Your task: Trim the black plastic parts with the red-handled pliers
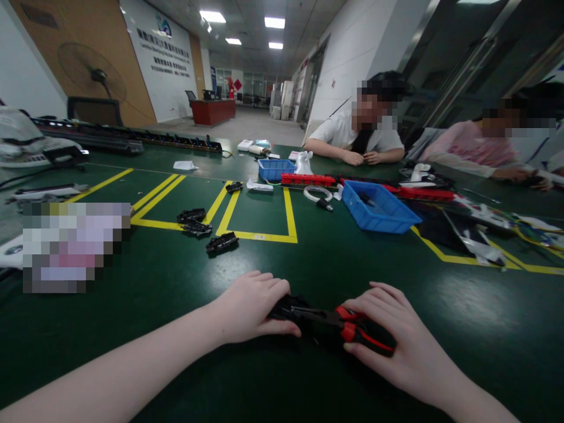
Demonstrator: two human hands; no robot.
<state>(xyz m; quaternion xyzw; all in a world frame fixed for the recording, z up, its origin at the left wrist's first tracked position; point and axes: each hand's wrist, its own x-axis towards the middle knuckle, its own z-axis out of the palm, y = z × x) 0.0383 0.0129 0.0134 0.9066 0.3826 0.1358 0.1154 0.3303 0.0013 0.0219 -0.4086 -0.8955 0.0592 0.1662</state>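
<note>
**Black, irregular part (282, 309) meets red-and-black long-nosed pliers (349, 332)**

The left hand's (253, 305) fingers are clamped on the part, hiding most of it; the right hand's (399, 335) fingers are wrapped around the pliers' handles, the metal nose reaching the part. Beyond the left fingers, several small black pieces (222, 242) lie on the glossy green worktop (497, 329); beyond the right fingers sits a blue rectangular tray (381, 221).

Far left wall (163, 100): sign (164, 54), Chinese characters blurred; English line reads "Big Data Technology". Table label (259, 237): illegible.
</note>
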